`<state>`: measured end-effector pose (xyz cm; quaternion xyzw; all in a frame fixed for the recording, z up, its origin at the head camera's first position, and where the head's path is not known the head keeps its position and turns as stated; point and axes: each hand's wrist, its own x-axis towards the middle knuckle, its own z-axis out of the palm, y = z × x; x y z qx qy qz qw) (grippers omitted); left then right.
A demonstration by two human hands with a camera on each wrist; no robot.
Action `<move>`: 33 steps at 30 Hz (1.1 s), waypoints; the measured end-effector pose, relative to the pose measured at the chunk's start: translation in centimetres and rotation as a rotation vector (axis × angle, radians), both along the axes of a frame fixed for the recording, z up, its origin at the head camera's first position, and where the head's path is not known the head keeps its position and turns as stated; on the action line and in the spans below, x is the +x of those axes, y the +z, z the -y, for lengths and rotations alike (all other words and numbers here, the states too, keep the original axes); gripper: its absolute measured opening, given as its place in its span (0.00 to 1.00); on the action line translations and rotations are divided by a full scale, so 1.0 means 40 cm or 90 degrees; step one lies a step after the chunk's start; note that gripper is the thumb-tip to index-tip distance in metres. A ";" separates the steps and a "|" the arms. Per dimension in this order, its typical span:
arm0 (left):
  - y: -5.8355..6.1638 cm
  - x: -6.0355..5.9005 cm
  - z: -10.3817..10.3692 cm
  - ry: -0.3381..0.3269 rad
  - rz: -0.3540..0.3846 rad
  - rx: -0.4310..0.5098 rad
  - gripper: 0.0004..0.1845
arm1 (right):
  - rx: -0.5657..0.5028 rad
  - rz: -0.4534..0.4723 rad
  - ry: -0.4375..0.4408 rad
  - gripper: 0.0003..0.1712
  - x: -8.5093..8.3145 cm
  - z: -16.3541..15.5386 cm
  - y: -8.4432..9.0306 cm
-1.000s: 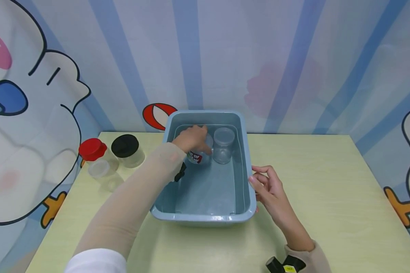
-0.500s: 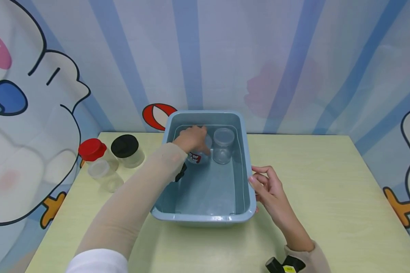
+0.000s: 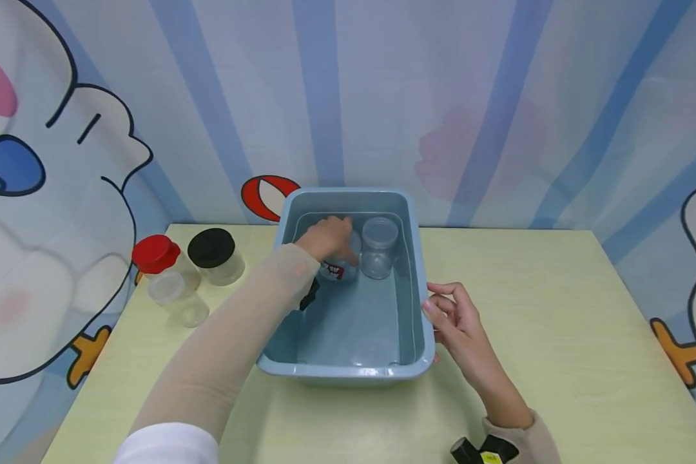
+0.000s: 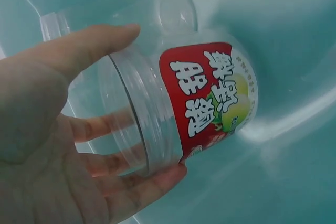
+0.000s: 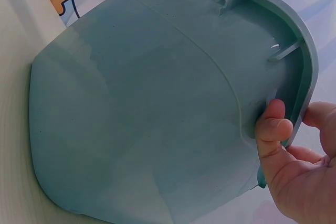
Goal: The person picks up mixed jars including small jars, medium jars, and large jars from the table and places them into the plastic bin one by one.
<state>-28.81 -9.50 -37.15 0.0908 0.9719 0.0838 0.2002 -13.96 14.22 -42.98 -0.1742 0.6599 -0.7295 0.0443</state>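
Note:
Inside the blue plastic basin (image 3: 348, 371), my left hand (image 3: 327, 238) grips a clear plastic jar by its lid end. The left wrist view shows the thumb and fingers around the clear lid of this jar (image 4: 197, 95), which has a red label with white characters and a fruit picture. Just right of it in the basin stands another clear jar (image 3: 379, 248), its lid uppermost. At the basin's right side, my right hand (image 3: 461, 328) pinches the rim, with the thumb on one side and fingers under the edge in the right wrist view.
Left of the basin, three more jars stand on the pale wooden table (image 3: 516, 309): one with a red lid (image 3: 156, 254), one with a black lid (image 3: 211, 248), one with a whitish lid (image 3: 167, 287). A cartoon-printed curtain (image 3: 377, 96) hangs behind the table.
My left hand and the labelled jar have shifted very slightly toward the near side of the basin. The right hand keeps its place on the rim.

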 end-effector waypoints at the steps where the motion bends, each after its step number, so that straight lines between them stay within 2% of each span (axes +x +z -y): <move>1: 0.000 0.001 -0.001 -0.001 -0.003 -0.001 0.46 | -0.001 0.000 -0.001 0.19 0.000 0.000 0.001; 29: -0.014 -0.006 0.001 0.022 0.026 0.015 0.53 | -0.006 -0.005 0.004 0.19 0.000 -0.002 0.000; 33: -0.019 -0.011 -0.002 0.008 0.023 -0.013 0.52 | -0.004 -0.005 0.001 0.19 0.000 -0.002 0.000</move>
